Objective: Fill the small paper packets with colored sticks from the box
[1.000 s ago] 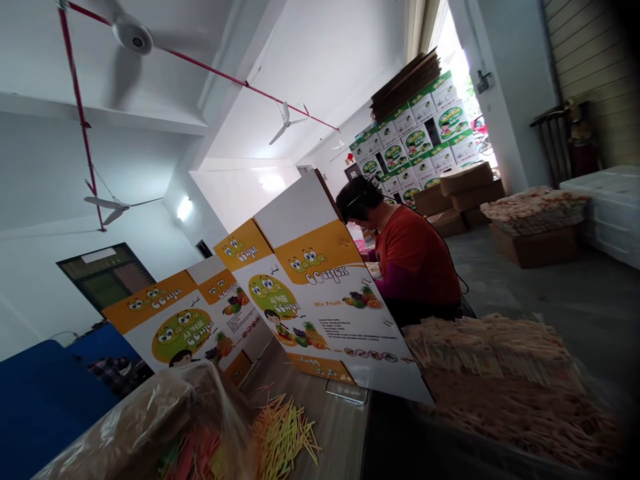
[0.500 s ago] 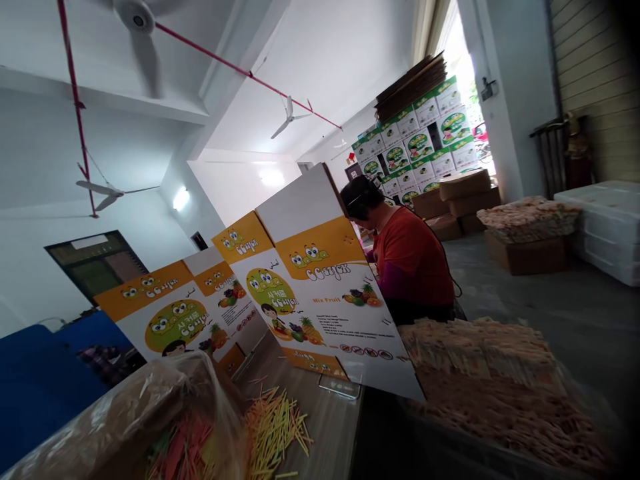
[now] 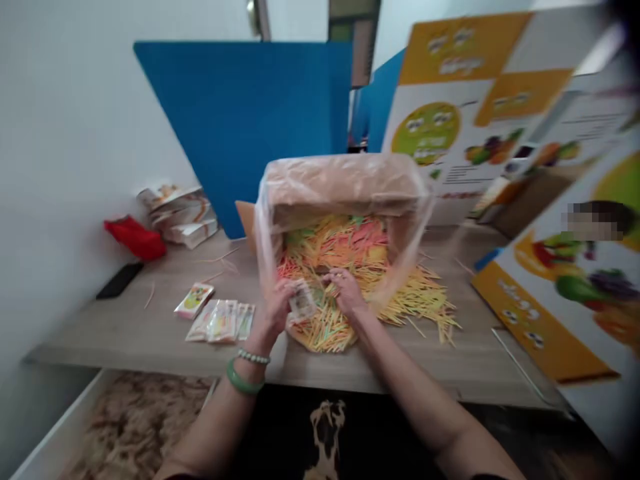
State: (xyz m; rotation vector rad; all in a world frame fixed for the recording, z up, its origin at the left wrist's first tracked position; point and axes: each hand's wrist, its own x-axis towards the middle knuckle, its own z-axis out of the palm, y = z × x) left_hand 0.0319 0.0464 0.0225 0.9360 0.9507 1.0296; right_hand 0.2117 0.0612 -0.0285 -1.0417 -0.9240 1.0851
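A small packet (image 3: 302,301), pale with a blurred print, stands slightly tilted between the two hands. The left hand (image 3: 273,313) pinches its left edge, and the right hand (image 3: 346,292) is just beside it. Under both hands lies a loose heap of thin coloured sticks (image 3: 415,300), yellow, orange, pink and green, spreading beyond and to the right of the right hand.

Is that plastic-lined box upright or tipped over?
Tipped on its side: the box opens toward the person, and coloured sticks spill from it onto the table. The left hand holds a packet before it.
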